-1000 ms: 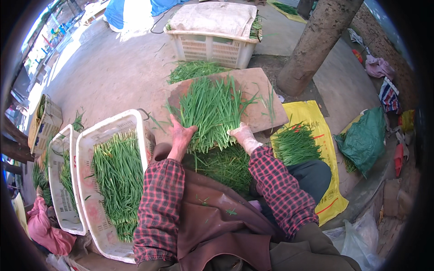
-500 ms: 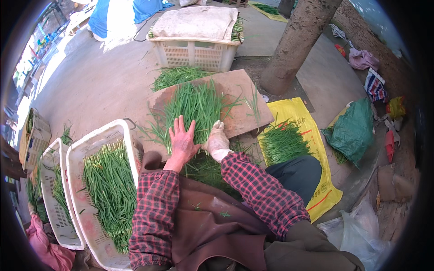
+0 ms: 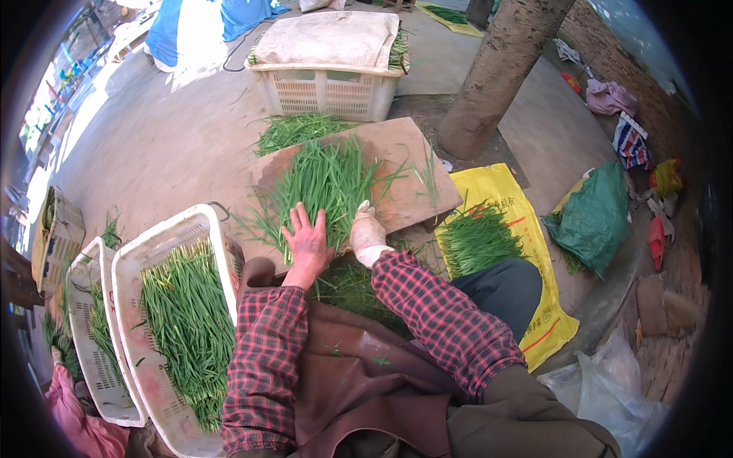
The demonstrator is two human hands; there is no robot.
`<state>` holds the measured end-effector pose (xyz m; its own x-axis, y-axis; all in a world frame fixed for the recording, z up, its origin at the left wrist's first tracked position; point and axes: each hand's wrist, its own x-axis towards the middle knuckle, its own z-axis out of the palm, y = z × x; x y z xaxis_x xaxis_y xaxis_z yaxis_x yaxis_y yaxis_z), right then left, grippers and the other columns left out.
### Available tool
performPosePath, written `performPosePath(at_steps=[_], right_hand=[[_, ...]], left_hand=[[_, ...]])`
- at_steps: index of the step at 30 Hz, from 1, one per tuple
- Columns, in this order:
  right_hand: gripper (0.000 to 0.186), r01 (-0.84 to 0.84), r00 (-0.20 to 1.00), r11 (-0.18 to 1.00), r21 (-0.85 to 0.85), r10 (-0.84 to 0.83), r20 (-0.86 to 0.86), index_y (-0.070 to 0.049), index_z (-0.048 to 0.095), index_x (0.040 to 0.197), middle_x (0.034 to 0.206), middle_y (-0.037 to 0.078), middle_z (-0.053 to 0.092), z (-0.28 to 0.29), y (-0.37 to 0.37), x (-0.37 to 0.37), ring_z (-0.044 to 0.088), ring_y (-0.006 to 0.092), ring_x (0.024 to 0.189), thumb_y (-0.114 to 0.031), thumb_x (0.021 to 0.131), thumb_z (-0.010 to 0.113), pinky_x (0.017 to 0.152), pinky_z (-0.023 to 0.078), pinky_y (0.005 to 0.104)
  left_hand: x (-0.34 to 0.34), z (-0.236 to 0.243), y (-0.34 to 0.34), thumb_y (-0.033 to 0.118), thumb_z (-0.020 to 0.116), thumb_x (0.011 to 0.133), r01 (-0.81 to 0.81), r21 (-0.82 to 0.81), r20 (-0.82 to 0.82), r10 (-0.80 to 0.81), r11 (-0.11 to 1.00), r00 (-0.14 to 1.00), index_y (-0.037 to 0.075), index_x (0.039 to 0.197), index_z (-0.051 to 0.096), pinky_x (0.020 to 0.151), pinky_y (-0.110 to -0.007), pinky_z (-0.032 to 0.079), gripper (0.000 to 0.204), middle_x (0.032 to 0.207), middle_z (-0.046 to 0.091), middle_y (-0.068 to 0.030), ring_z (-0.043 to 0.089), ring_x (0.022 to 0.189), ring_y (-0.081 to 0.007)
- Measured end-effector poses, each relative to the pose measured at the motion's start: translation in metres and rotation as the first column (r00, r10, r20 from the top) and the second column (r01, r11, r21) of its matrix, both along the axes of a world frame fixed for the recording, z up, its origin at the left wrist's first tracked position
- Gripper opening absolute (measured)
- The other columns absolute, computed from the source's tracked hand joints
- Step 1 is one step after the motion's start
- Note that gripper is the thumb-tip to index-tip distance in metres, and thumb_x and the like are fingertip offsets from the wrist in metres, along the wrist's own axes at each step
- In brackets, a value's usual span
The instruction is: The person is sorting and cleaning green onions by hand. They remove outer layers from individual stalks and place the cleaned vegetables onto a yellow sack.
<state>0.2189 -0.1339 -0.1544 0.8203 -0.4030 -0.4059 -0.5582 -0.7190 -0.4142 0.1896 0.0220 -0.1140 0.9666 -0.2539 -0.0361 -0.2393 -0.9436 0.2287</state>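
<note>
A loose heap of green chives or similar long thin leaves [image 3: 324, 175] lies on a low brown board [image 3: 405, 153] in front of me. My bare left hand [image 3: 308, 238] is open, its fingers spread over the near side of the heap. At the heap's right near edge is my right hand [image 3: 367, 229], in a pale glove. It is turned on its side, with the fingers stretched forward beside the leaves. The inner side of that hand is hidden. More loose greens [image 3: 351, 290] lie below the board, by my brown apron [image 3: 359, 359].
A white crate [image 3: 126, 305] of bundled greens stands at left, another crate [image 3: 95, 366] beside it. Beyond the board are a cloth-covered crate [image 3: 328, 91] and a tree trunk [image 3: 496, 76]. On the right, greens [image 3: 481, 240] lie on a yellow sack [image 3: 546, 328], near a green bag [image 3: 595, 217].
My left hand has shifted slightly right and nearer to me, its fingers less outstretched. My right hand has moved slightly, and a small gap shows between the two hands.
</note>
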Motion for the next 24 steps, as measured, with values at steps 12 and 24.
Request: performPosePath(at_steps=[12, 24], right_hand=[[0.131, -0.337, 0.93, 0.941, 0.012, 0.335, -0.151, 0.007, -0.001, 0.154, 0.16, 0.028, 0.018, 0.041, -0.028, 0.0, 0.033, 0.0309, 0.146, -0.042, 0.07, 0.087, 0.117, 0.035, 0.036], [0.139, -0.349, 0.937, 0.883, -0.312, 0.324, -0.131, 0.004, 0.006, 0.155, 0.159, 0.026, 0.022, 0.018, 0.011, -0.009, 0.047, 0.0363, 0.134, -0.053, 0.06, 0.09, 0.104, 0.048, 0.0411]], left_hand=[[0.006, -0.002, 0.004, 0.032, 0.091, 0.059, -0.06, -0.065, -0.041, 0.057, 0.996, 0.998, 0.019, 0.149, 0.039, 0.107, -0.067, 0.032, 0.104, 0.16, 0.016, -0.026, 0.02, 0.147, -0.0451], [0.002, 0.007, 0.001, 0.054, 0.09, 0.054, -0.085, 0.001, 0.072, 0.084, 0.996, 0.994, 0.016, 0.148, 0.039, 0.103, -0.073, 0.031, 0.114, 0.158, 0.017, -0.0304, 0.023, 0.142, -0.0549]])
